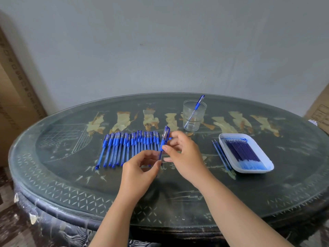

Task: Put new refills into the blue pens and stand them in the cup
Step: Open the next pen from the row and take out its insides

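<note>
Left grip point(138, 172) pinches the lower end of a blue pen point(165, 134), right grip point(184, 154) pinches its upper part; the cup point(202, 113) stands at 1 o'clock.

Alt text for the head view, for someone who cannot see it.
Both hands pinch one blue pen over a dark oval table: the left hand at its lower end, the right hand higher up. Behind lies a row of blue pens; to the right, a clear cup holds one pen, and a white tray holds refills.
</note>
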Available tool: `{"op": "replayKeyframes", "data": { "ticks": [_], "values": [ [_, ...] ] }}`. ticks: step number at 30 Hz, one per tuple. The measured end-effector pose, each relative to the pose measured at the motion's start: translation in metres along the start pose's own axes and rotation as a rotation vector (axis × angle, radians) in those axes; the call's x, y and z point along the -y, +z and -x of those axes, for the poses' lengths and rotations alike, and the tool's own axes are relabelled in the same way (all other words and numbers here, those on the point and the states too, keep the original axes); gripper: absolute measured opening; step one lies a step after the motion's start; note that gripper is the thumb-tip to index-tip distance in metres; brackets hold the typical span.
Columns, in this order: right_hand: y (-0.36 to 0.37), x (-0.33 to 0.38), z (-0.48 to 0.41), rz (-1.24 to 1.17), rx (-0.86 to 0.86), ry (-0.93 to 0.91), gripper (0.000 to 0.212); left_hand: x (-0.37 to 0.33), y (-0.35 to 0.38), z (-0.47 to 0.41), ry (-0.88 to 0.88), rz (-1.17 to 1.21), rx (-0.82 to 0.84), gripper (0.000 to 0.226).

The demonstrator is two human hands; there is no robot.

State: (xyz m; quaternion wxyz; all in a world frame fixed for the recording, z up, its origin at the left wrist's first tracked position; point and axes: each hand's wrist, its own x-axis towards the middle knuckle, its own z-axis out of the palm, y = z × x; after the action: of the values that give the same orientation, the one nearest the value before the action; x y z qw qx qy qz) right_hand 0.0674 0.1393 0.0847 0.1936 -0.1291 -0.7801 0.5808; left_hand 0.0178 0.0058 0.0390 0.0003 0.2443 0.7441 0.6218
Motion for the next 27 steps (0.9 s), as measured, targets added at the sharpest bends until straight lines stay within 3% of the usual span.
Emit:
{"op": "replayKeyframes", "data": {
  "ticks": [4, 8, 17, 20, 27],
  "values": [
    [-0.017, 0.003, -0.017, -0.159, -0.099, 0.045, 0.022, 0.004, 0.004, -0.01, 0.07, -0.072, -0.131, 0.014],
    [-0.05, 0.009, -0.048, -0.203, -0.296, -0.027, 0.029, 0.018, 0.003, -0.018, 0.153, -0.291, -0.184, 0.017],
    [-0.105, 0.018, -0.133, -0.025, -0.751, -0.196, 0.033, 0.031, 0.007, -0.029, 0.221, -0.474, -0.223, 0.022],
    [-0.108, 0.007, -0.151, 0.089, -0.754, -0.18, 0.026, 0.034, 0.007, -0.029, 0.231, -0.499, -0.209, 0.023],
    [-0.105, -0.022, -0.165, 0.308, -0.605, -0.067, 0.06, 0.035, 0.008, -0.03, 0.229, -0.491, -0.211, 0.037]
  ]
}}
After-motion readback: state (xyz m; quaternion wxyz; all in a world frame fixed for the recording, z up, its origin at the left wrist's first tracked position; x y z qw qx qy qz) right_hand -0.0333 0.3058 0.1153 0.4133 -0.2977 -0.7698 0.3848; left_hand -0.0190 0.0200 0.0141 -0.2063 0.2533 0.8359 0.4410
